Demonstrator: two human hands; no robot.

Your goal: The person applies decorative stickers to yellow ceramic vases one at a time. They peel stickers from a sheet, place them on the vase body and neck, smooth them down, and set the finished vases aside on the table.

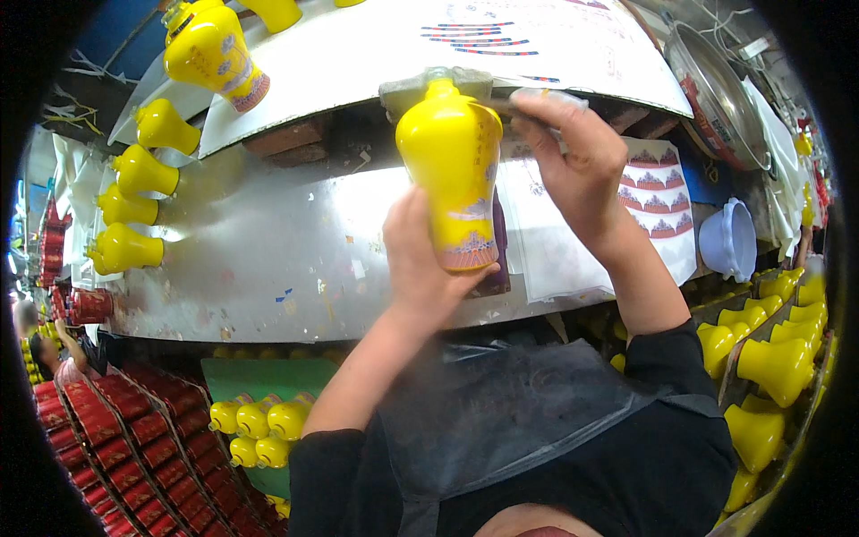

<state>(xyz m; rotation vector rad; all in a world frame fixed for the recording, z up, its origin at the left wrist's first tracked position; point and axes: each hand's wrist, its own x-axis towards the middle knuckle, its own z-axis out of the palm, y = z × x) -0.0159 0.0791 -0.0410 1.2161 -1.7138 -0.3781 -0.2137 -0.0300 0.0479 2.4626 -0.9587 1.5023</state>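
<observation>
Over the metal worktable, my left hand [419, 264] is closed around the lower part of a glossy yellow bottle [443, 152]. The bottle has a clear glass neck, wide shoulders, a narrow waist and a printed pattern around its base. My right hand [580, 157] is beside its right shoulder, fingers pinched together. A small pale piece shows at those fingers, too unclear to name. Behind the bottle's neck lies a grey block or folded cloth [394, 97]. Near my right forearm, a sheet of purple-and-red decals [658, 192] rests on the table.
Several yellow bottles [148, 170] line the left side. Another patterned bottle [210, 54] stands on the raised white board [340, 54], which also carries thin dark strips [483, 38]. A pale blue basin [729, 240] and more bottles [777, 367] are at right. Red boxes [134, 430] fill the lower left.
</observation>
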